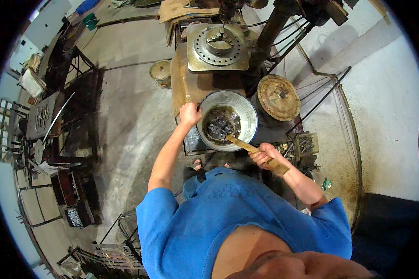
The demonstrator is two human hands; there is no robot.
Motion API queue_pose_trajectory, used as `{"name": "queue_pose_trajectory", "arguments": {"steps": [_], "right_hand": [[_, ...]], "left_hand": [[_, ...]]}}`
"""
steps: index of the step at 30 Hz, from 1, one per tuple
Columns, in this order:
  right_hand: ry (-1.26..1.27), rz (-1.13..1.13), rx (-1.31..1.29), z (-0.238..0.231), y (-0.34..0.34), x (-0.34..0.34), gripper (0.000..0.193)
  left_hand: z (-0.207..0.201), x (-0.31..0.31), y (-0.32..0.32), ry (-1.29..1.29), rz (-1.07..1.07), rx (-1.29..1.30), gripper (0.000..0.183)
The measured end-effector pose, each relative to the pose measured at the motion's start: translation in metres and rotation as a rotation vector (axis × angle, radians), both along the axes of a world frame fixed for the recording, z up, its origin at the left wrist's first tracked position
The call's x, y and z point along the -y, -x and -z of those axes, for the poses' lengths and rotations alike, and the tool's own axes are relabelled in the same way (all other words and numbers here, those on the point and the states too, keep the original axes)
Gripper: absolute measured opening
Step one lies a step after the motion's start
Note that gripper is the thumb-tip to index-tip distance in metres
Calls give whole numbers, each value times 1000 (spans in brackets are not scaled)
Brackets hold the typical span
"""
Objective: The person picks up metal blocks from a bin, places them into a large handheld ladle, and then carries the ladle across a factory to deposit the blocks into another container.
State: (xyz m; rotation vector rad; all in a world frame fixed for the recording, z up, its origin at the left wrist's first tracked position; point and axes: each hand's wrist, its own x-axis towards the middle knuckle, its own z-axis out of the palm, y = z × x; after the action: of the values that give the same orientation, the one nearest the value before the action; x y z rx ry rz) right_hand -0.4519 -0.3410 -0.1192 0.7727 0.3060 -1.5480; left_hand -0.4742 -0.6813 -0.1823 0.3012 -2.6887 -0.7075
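A round metal basin (246,116) stands in front of me with dark liquid and several dark, shiny metal pieces (222,128) in its bottom. My left hand (191,114) is closed around the basin's left rim. In my right hand (264,156), to the right of the basin's near edge, is a flat wooden stick (242,143). It slants over the near rim, its far tip among the pieces. The pieces' exact shape is too small to make out.
Behind the basin rises a drilling machine with a round, holed table and chuck (221,43). A rusty round plate (279,97) sits to the right. A lidded bucket (160,73) stands on the floor at left. Racks and a workbench (44,111) line the far left.
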Motion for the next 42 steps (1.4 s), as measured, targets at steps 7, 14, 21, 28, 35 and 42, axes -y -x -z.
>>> {"name": "queue_pose_trajectory", "arguments": {"steps": [7,14,21,28,35,42], "right_hand": [[-287,-322,-461,-6,29,-10,18],[-181,-252,-243,1,11,9,23],[95,96,75,2,-14,12,31],[-24,-3,-124,-9,-12,7,27],[-136,-118,-69,-15,21,0,23],[-206,-276,-236,-4,16,4,17]], "left_hand": [[-3,-5,-5,-10,-16,41,20],[0,-4,-1,-53,-30,-6,18],[14,9,7,-2,-45,64,19],[12,0,6,-144,-60,9,23],[-4,-5,-3,-166,-89,99,26],[2,-7,-5,-169,-104,-28,21]]}}
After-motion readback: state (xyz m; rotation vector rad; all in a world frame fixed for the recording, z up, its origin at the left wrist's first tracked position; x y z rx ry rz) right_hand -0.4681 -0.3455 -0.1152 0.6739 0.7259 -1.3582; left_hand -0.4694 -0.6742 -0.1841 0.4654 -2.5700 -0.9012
